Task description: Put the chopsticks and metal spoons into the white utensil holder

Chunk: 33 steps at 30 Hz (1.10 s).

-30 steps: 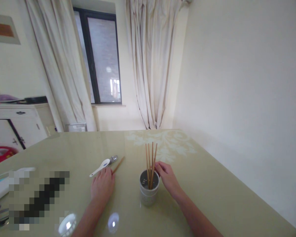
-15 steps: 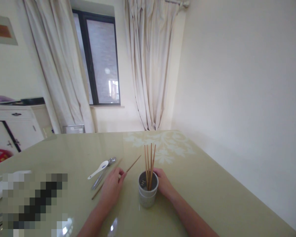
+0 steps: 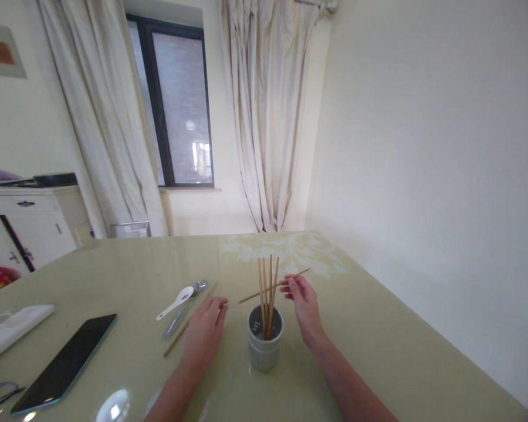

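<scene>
My right hand (image 3: 305, 310) pinches a wooden chopstick (image 3: 249, 298) near its right part, holding it roughly level behind the cup. Several more chopsticks (image 3: 264, 281) stand upright in a grey cup (image 3: 264, 356) with drainage holes inside. To the left of the cup is my left hand (image 3: 205, 328), holding nothing, its fingers loosely bent and the thumb a little apart. Another chopstick (image 3: 174, 344) lies on the table, partly hidden by that hand. Beside it are a white spoon (image 3: 176, 302) and a shiny utensil (image 3: 172, 328), partly under the spoon.
On the glossy table (image 3: 405, 357), a black phone (image 3: 66, 363) lies at the left, with a white flat object (image 3: 20, 331) behind it. Dark-handled scissors (image 3: 0, 394) sit at the lower left edge. A wall (image 3: 444, 176) runs along the right side.
The chopstick has passed from my left hand to my right hand, going rightward behind the cup. My right hand has left the cup's side and risen; the left hand is now empty.
</scene>
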{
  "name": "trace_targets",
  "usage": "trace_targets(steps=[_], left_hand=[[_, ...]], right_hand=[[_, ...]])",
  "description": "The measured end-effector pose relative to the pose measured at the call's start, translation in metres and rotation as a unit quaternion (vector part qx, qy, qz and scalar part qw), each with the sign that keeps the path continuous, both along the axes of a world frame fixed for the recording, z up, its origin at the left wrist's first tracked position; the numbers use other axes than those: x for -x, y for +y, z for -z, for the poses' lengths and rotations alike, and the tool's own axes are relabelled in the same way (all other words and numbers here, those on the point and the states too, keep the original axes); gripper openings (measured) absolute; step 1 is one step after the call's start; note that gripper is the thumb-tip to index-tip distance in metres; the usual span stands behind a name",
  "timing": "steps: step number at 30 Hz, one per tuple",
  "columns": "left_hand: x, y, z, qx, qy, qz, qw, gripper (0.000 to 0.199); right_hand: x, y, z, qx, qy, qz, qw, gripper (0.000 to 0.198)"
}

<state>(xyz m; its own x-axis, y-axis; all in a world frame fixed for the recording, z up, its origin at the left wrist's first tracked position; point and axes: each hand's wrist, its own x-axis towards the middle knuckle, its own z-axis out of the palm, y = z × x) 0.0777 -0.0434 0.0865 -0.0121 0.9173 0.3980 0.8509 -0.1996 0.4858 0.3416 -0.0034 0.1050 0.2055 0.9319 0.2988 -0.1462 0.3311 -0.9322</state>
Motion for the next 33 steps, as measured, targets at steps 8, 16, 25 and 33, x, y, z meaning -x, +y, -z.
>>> trace_targets(steps=[8,16,25,33], left_hand=[[0.039,-0.005,-0.006,0.096,0.244,-0.193,0.946,0.031],[0.022,-0.001,-0.004,0.121,0.179,-0.12,0.969,0.033],[-0.005,0.005,0.018,-0.029,-0.142,0.048,0.988,0.033],[-0.027,-0.01,-0.002,0.04,-0.207,0.204,0.956,0.028]], right_hand=[[-0.073,0.008,-0.036,-0.144,0.158,0.204,0.955,0.045],[-0.039,-0.015,-0.047,-0.111,0.054,0.038,0.992,0.04],[-0.013,-0.013,-0.015,0.019,-0.195,-0.209,0.958,0.057],[0.019,-0.015,0.011,0.075,-0.091,-0.273,0.955,0.05]])
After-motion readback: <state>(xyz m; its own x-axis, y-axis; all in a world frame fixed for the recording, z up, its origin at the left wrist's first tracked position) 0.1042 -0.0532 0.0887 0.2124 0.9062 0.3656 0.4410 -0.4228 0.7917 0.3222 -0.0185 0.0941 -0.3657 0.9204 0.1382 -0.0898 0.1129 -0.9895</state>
